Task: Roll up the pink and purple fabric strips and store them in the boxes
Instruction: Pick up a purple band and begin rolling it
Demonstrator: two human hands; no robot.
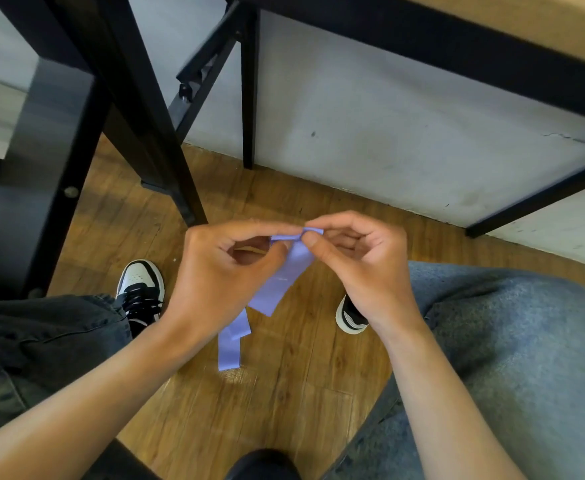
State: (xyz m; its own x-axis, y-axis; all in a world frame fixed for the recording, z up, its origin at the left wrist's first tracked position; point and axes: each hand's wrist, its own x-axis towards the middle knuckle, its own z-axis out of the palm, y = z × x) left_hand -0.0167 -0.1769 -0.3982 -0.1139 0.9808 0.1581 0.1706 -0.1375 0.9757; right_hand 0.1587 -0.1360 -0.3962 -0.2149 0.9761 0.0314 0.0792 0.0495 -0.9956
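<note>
Hanging in the air between the knees, the purple fabric strip (pixel 285 275) is being held at its top end, where a small curl of the fabric is being pinched from both sides. Its free length is trailing down and to the left, with a fold part way along, and the lower end is showing against the wooden floor (pixel 284 393) just below the left wrist.

The curled end is being gripped by the left hand (pixel 221 271) between thumb and forefinger, the other fingers being kept bent in toward the palm. The same end is being pinched from the other side by the right hand (pixel 360 268), thumb and forefinger closed on the fabric, remaining fingers curled loosely behind. The fingertips of the two hands are nearly touching over the curl.

Both forearms are being held out over the lap, dark jeans (pixel 41 341) on the left leg and a lighter grey-blue fabric (pixel 509 341) on the right. A black and white sneaker (pixel 140 289) is being seen beside the left hand, another partly hidden behind the right wrist. Black table legs (pixel 138 109) are standing against a pale wall (pixel 370 133) beyond.
</note>
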